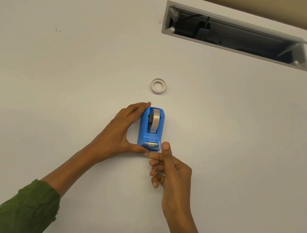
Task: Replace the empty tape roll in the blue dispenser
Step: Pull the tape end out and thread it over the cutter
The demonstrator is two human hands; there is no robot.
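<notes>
While the blue tape dispenser (151,129) stands near the middle of the white tabletop (53,80), the left hand (123,133) grips it, fingers along its left side and far corner, thumb at its near left corner. A tape roll (155,120) sits on edge in the dispenser's cradle, and the metal cutter (151,144) lies at the near end. The right hand (168,169) is just beside the near right corner, fingers curled and pinched together with the thumb raised; whether it holds a tape end I cannot tell. An empty white tape core (158,86) lies flat just beyond the dispenser, apart from it. An open cable hatch (235,35) is set into the far right of the tabletop, well apart. Bare tabletop spreads widely to the left and right of the hands. A green sleeve (29,211) covers the left forearm.
</notes>
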